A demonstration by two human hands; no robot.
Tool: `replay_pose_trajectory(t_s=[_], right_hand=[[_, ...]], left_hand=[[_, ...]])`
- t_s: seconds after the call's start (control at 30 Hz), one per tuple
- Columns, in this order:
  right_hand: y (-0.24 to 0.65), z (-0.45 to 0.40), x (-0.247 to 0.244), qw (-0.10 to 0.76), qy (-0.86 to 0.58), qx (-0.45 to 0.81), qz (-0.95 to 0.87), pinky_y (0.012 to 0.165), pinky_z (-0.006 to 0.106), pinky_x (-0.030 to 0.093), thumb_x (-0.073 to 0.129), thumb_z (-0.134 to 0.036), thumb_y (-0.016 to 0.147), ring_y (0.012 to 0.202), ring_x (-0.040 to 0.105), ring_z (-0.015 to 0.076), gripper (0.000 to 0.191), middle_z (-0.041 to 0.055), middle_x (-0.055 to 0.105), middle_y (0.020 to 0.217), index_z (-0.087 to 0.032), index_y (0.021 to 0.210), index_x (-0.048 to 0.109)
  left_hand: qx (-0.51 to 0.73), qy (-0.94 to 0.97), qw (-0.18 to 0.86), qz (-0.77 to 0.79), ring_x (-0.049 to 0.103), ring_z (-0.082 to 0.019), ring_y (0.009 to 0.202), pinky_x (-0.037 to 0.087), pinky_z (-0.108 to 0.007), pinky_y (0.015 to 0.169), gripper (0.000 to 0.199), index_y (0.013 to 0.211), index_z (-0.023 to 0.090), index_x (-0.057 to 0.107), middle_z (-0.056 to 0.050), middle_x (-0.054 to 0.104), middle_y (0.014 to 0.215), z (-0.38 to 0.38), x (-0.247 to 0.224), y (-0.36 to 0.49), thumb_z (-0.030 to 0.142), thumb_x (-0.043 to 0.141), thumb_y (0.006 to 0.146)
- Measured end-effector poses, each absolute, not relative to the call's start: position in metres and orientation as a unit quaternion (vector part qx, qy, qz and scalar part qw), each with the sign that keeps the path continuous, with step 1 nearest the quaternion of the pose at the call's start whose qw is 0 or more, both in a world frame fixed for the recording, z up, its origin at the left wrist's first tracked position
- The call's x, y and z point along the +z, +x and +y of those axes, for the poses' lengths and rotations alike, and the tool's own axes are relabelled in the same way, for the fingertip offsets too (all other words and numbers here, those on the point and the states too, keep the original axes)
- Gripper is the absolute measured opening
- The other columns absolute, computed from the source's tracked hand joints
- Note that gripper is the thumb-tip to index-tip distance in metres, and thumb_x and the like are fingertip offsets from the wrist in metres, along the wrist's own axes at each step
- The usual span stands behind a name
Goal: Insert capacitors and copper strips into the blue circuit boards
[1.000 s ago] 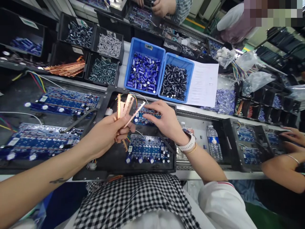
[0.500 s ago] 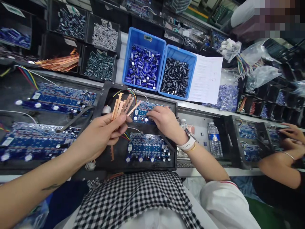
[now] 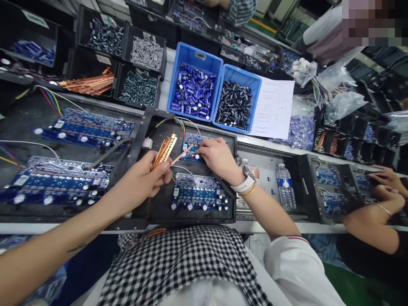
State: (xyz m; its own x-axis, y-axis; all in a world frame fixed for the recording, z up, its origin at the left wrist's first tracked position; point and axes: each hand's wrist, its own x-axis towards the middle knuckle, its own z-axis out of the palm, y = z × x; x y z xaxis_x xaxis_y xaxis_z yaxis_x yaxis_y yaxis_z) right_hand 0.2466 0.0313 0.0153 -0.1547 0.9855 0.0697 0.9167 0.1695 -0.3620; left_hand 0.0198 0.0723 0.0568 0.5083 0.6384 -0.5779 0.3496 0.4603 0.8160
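Note:
My left hand (image 3: 151, 172) is closed around a bundle of notched copper strips (image 3: 165, 149); one strip sticks out to the right, apart from the others. Over the upper blue circuit board (image 3: 190, 139), my right hand (image 3: 218, 158) has its fingertips pressed together, and whatever is in them is hidden. That board carries upright capacitors along its front edge and is partly covered by the hand. A second circuit board (image 3: 199, 192) lies nearer to me in the same black tray (image 3: 159, 214).
Blue bins hold blue capacitors (image 3: 193, 91) and black capacitors (image 3: 234, 104). Black bins with parts, including copper strips (image 3: 92, 83), stand at the back left. More circuit boards (image 3: 60, 176) lie left. A water bottle (image 3: 284, 187) and a co-worker's hands (image 3: 389, 185) are right.
The strips in my left hand have turned and bunched closer together, with one strip now pointing toward the upper board. My right hand stays over that board. The view has shifted slightly.

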Motion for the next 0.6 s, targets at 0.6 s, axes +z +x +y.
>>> replay_pose_trajectory(t_s=[0.6], right_hand=[[0.206, -0.087, 0.049, 0.373, -0.624, 0.235, -0.646, 0.083, 0.034, 0.053, 0.047, -0.021, 0.099, 0.096, 0.062, 0.0169, 0.021, 0.0056, 0.064, 0.105, -0.025, 0.112, 0.064]], left_hand=[[0.053, 0.317, 0.882, 0.344, 0.073, -0.024, 0.078, 0.06, -0.036, 0.075, 0.026, 0.107, 0.02, 0.051, -0.011, 0.074, 0.094, -0.024, 0.054, -0.011, 0.039, 0.06, 0.092]])
